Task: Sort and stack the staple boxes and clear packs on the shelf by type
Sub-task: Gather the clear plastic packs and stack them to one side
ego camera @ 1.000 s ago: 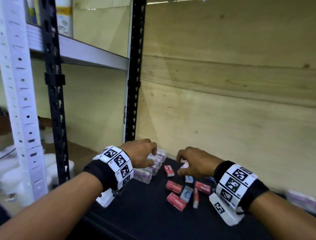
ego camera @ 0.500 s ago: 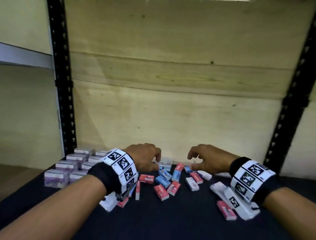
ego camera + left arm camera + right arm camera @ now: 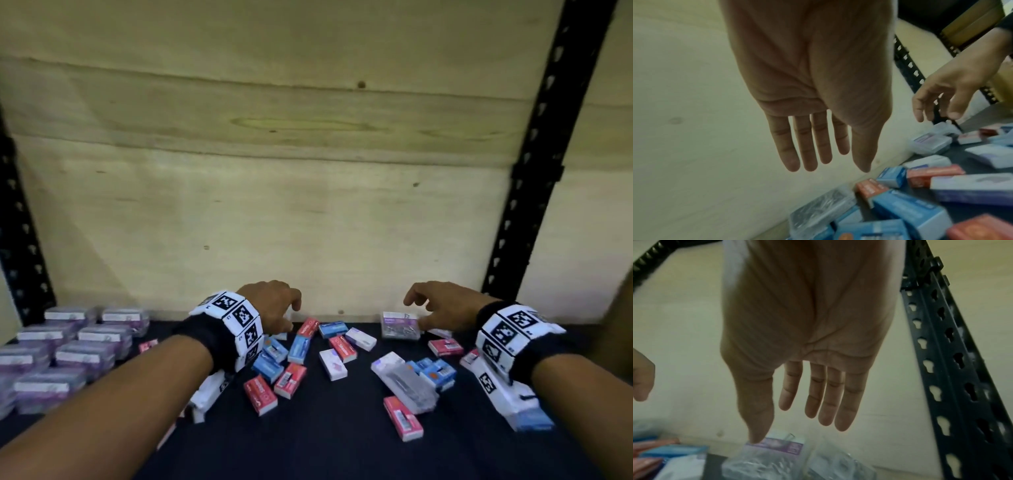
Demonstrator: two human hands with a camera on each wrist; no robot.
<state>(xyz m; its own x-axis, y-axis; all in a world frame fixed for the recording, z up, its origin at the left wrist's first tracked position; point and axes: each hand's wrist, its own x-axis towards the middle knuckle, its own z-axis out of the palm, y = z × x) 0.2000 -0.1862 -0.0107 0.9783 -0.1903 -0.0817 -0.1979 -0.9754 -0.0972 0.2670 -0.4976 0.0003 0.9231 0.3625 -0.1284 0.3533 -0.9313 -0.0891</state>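
Observation:
Small red (image 3: 259, 395), blue (image 3: 299, 349) and white (image 3: 333, 364) staple boxes lie scattered on the dark shelf (image 3: 325, 445). Clear packs with purple labels (image 3: 68, 353) stand stacked in rows at the left. My left hand (image 3: 281, 308) hovers open over the boxes by the back wall, fingers straight (image 3: 807, 154), with a clear pack (image 3: 822, 209) below it. My right hand (image 3: 428, 308) is open too, its thumb (image 3: 756, 426) at the edge of a loose clear pack (image 3: 400, 325) (image 3: 774, 451). Another clear pack (image 3: 406, 383) lies nearer me.
A plywood back wall (image 3: 308, 205) closes the shelf behind the pile. Black perforated uprights stand at the right (image 3: 534, 192) and the left (image 3: 20, 246). Bare dark shelf runs along the front edge.
The view has swung right from the stacked clear packs to the scattered pile. Both hands have moved right with it, and the right hand has come to a loose clear pack by the wall.

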